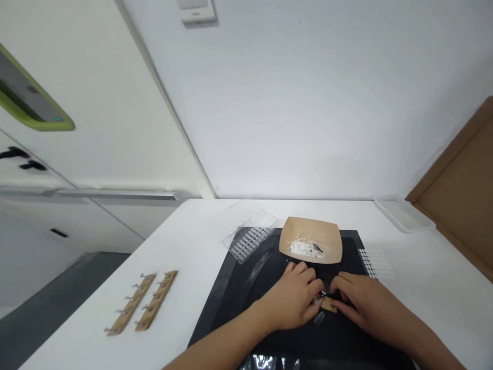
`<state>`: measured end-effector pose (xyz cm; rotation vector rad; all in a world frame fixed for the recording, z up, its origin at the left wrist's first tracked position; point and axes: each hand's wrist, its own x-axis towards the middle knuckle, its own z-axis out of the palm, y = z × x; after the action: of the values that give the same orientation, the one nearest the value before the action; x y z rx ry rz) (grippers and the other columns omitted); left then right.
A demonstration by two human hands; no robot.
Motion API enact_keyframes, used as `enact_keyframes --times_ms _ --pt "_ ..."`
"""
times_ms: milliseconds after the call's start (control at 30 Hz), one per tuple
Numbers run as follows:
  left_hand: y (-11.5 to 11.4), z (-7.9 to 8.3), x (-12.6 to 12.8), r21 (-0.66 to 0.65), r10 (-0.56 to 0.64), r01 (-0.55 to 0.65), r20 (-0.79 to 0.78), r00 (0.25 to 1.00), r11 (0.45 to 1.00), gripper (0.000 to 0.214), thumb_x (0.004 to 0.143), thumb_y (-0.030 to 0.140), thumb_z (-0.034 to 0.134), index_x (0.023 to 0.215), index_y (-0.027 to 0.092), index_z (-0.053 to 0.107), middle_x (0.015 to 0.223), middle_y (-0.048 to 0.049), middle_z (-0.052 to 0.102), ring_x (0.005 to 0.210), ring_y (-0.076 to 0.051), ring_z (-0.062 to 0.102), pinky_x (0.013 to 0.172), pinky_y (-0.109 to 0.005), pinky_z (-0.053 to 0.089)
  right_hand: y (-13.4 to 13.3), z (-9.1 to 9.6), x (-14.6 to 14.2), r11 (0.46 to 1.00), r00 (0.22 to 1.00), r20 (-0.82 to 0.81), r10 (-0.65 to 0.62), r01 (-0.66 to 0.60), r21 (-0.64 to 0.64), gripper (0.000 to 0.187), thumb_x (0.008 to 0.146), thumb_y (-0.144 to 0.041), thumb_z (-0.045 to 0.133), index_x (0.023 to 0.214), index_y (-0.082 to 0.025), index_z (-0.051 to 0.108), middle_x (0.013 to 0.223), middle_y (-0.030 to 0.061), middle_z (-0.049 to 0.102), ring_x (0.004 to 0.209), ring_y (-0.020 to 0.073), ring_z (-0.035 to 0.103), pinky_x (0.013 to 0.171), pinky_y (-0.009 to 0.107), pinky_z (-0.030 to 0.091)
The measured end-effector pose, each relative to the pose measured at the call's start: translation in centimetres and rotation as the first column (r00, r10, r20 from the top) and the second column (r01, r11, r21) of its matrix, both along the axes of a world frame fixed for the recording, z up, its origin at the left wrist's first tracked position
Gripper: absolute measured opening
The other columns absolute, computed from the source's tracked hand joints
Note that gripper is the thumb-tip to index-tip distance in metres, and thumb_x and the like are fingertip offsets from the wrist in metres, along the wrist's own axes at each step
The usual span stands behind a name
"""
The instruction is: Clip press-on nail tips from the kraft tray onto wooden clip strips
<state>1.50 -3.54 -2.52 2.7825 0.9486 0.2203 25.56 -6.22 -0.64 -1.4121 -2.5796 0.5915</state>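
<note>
On the black mat, near its middle, both hands meet over a small wooden piece. The left hand is curled, its fingertips closed on the piece's left end, where a bit of bright metal shows. The right hand lies with fingers bent down over the other end, pinching it with the thumb. Only a short stretch of wood shows between the hands. Its long axis runs roughly left to right across the mat, the right end slightly nearer the person, and which way its face points cannot be told.

At the mat's far edge sits a brown paper tray holding white scraps. On the mat's far left corner rests a clear plastic tray with rows of small pale pieces. Just off the mat's right edge lies a sheet of small white squares. Well to the left of the mat, on the white worktop, two wooden hook strips lie side by side, long axes parallel. No writing on any of these can be read.
</note>
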Motion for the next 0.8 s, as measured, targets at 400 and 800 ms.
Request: enact_keyframes --times_ms 400,800 --pt "-0.1 -0.04 0.0 0.01 0.0 0.0 -0.017 1.0 1.0 0.018 0.105 0.041 0.052 0.108 0.024 0.059 0.105 -0.0051 0.062 0.102 -0.024 0.053 0.088 -0.039 0.037 0.07 -0.12 0.11 1.0 1.0 0.013 -0.01 0.01 -0.021 0.003 0.098 -0.023 0.064 0.101 -0.025 0.063 0.096 0.0012 0.068 0.082 0.0198 0.064 0.068 0.029 0.04" --pt "-0.1 0.23 -0.09 0.017 -0.008 0.008 -0.024 1.0 1.0 0.019 0.104 0.041 0.053 0.107 0.023 0.058 0.107 -0.0053 0.062 0.103 -0.025 0.053 0.089 -0.04 0.037 0.05 0.1 0.02 1.0 1.0 0.004 -0.007 0.007 -0.022 0.004 0.098 -0.022 0.063 0.1 -0.025 0.063 0.096 0.0011 0.068 0.083 0.0202 0.064 0.07 0.029 0.04"
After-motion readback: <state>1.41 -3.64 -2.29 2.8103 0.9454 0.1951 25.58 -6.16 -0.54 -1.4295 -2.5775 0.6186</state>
